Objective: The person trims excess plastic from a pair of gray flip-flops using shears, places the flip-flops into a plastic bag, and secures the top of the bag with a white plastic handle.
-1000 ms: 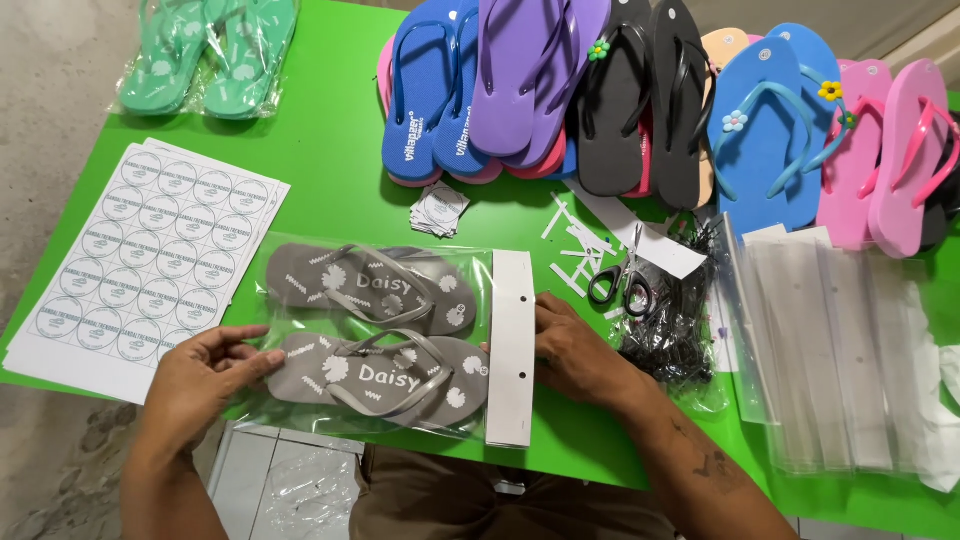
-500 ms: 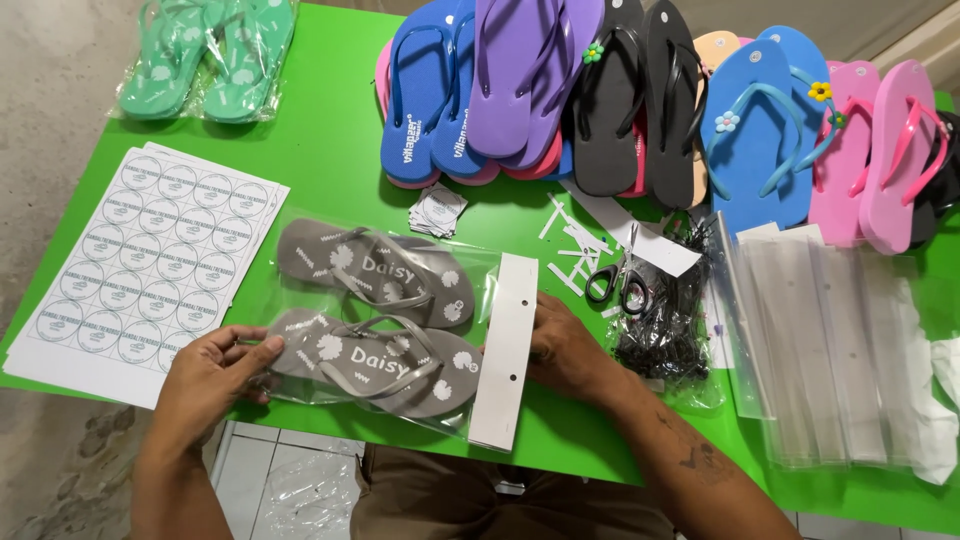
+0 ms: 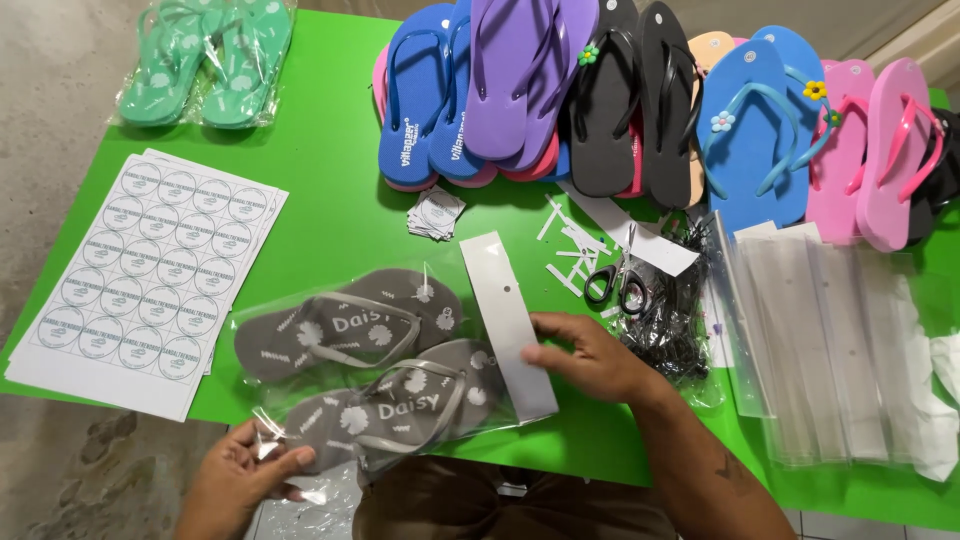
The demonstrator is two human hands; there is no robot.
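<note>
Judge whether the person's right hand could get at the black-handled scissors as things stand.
Probably yes: the right hand rests on the white header card, and the scissors lie uncovered just beyond it, with nothing between.

Bright even daylight, soft faint shadows, mild glare on clear plastic, sharp focus, slight edge distortion
</note>
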